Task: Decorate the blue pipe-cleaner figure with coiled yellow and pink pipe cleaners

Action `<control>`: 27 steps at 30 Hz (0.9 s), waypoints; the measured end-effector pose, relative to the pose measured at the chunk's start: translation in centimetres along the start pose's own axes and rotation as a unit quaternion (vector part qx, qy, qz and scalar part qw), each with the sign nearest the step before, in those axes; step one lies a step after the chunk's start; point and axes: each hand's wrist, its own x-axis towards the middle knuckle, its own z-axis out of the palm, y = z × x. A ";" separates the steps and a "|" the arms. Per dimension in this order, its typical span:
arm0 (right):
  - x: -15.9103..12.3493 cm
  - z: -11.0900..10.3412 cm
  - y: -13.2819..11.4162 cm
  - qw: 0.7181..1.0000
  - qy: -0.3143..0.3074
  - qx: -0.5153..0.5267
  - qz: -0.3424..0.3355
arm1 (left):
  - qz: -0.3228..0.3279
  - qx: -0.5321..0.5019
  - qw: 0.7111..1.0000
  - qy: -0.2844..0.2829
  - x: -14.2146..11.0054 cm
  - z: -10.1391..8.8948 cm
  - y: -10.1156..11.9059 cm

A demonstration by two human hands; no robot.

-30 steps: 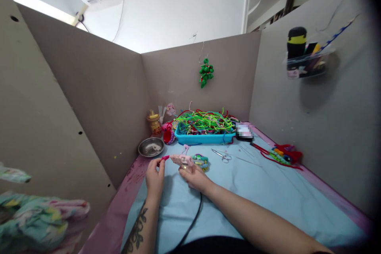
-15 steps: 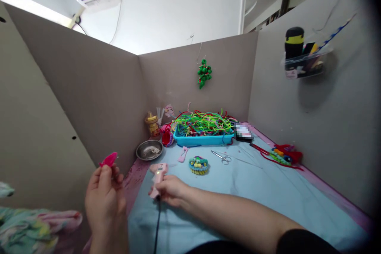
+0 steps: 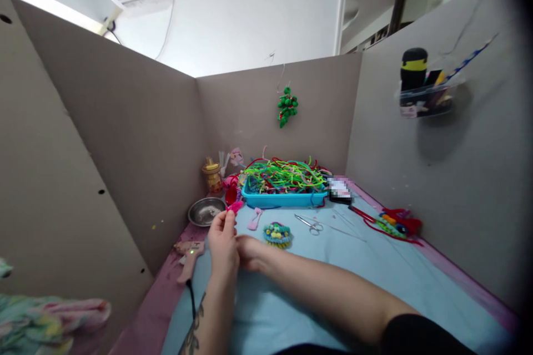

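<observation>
A small bright pink piece, leaf-like in outline, is pinched in the raised fingertips of my left hand. My right hand is close against the left one, its fingers hidden behind it, so what they do is not visible. To the left, a pale pink hot glue gun lies on the purple edge of the table with its light on, touched by neither hand. Just beyond my right wrist sits a round blue and yellow pipe-cleaner piece.
Pipe cleaners heap up in a blue tray at the back. Scissors and a pink clip-like item lie on the blue cloth. A metal bowl stands at left. Grey panels enclose the table, with a clear holder on the right one.
My right hand has let go of the glue gun, which now lies farther left. My left hand has moved right with the pink piece, and both hands have come together.
</observation>
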 end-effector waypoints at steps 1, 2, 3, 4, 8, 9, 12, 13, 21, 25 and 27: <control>-0.4 -1.7 -0.2 1.000 -0.007 0.005 0.021 | -0.004 0.002 1.000 -0.009 0.0 0.0 -0.8; -0.9 -3.4 -0.4 0.999 -0.005 0.009 0.035 | -0.006 0.007 1.000 -0.025 -0.1 0.1 -1.6; -1.4 -5.1 -0.7 0.999 0.016 0.016 0.041 | -0.003 0.015 0.999 -0.047 -0.3 0.2 -2.3; -2.0 -6.6 -0.9 0.997 0.058 0.031 0.027 | -0.002 0.027 0.997 -0.074 -0.5 0.4 -2.9; -4.0 -9.9 -1.2 0.990 0.115 -0.024 -0.080 | -0.004 0.073 0.981 -0.182 -1.6 1.1 -4.8; -4.3 -10.1 -1.1 0.988 0.121 -0.031 -0.093 | 0.002 0.084 0.977 -0.195 -1.8 1.2 -5.1; -4.6 -10.2 -0.7 0.988 0.113 -0.031 -0.104 | 0.038 0.116 0.969 -0.217 -2.4 1.1 -5.5; -4.6 -10.2 -0.6 0.989 0.105 -0.029 -0.104 | 0.047 0.125 0.965 -0.226 -2.5 1.1 -5.5; -4.8 -10.4 -0.3 0.984 0.115 0.039 -0.129 | 0.059 0.158 0.952 -0.255 -3.2 1.2 -4.7; -4.8 -10.2 -0.1 0.978 0.117 0.053 -0.164 | 0.051 0.143 0.953 -0.262 -3.2 1.1 -4.9; -4.9 -10.2 0.0 0.977 0.121 0.044 -0.173 | 0.048 0.141 0.953 -0.263 -3.1 1.0 -5.0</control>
